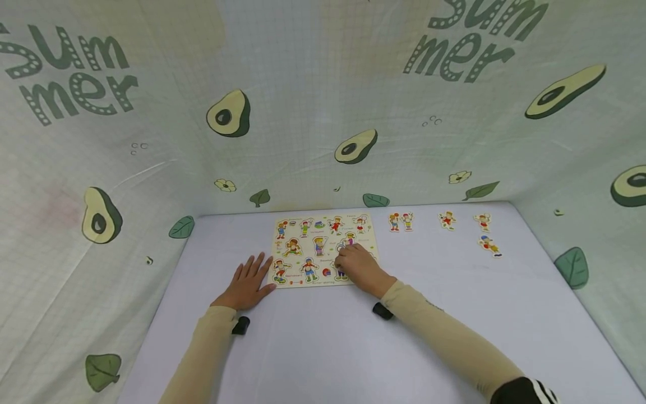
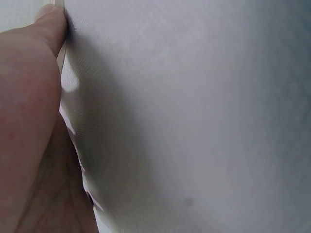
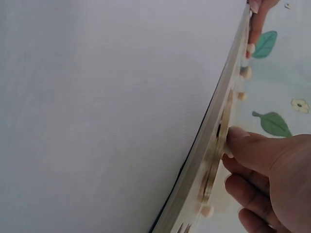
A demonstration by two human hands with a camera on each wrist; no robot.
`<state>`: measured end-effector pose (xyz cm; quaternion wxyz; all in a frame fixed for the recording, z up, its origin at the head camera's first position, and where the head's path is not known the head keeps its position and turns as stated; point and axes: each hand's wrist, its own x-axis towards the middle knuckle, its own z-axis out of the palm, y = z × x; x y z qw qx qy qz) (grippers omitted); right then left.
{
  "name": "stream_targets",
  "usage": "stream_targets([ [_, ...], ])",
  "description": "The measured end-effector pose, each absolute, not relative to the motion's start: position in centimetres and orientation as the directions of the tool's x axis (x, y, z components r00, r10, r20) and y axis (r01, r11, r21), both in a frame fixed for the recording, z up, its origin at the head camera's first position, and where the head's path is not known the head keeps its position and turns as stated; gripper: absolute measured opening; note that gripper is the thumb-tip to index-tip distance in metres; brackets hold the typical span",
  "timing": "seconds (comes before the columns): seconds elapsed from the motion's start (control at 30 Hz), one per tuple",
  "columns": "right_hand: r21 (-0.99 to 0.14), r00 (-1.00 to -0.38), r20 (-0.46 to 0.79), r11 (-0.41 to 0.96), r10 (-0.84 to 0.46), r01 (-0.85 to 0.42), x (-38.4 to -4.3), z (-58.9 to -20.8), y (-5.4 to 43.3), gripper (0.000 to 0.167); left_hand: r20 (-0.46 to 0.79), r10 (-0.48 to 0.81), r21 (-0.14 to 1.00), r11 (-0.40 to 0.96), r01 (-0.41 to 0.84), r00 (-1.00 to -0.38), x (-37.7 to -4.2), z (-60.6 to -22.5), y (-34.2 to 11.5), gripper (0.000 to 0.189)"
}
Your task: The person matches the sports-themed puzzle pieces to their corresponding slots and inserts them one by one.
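Observation:
A peg puzzle board printed with sports figures lies flat on the table. My right hand is over its right part. In the right wrist view, thumb and fingers pinch a knob on a puzzle piece, which sits at a slight tilt against the board; its picture is hidden. Flat on the table, my left hand has its fingers spread, touching the board's left edge. The left wrist view shows little beyond the thumb side of that hand.
Several loose figure pieces lie right of the board: a pair side by side, a single one, and two more farther right. Cloth walls printed with avocados rise behind and beside the white table.

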<state>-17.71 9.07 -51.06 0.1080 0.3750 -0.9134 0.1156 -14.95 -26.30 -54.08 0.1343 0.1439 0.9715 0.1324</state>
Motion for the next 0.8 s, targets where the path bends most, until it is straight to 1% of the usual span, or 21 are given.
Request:
stream_targets([
  [0.13,-0.244,-0.737,0.247,0.695,-0.630,-0.676,-17.8,-50.9,9.2,0.010,-0.218,0.316,0.288,0.925,0.248,-0.924,-15.0,-54.3,-26.4,0.082],
  [0.2,-0.263,-0.742,0.238,0.694,-0.626,-0.670,-17.9,-50.9,9.2,0.010,-0.209,0.318,0.294,0.922,0.251,-0.925,-14.9,-54.2,-26.4,0.081],
  [0.4,-0.240,-0.735,0.246,0.695,-0.632,-0.678,-17.9,-51.5,9.2,0.010,-0.203,0.324,0.314,0.915,0.252,-0.924,-14.5,-53.8,-26.2,0.081],
  [0.53,-0.224,-0.724,0.263,0.690,-0.638,-0.689,-18.0,-51.7,9.1,0.009,-0.206,0.321,0.303,0.919,0.251,-0.925,-14.5,-53.7,-26.1,0.080],
  [0.8,-0.198,-0.718,0.260,0.692,-0.646,-0.695,-18.1,-51.5,9.0,0.009,-0.281,0.310,0.282,0.931,0.230,-0.908,-14.5,-52.0,-25.5,0.079],
])
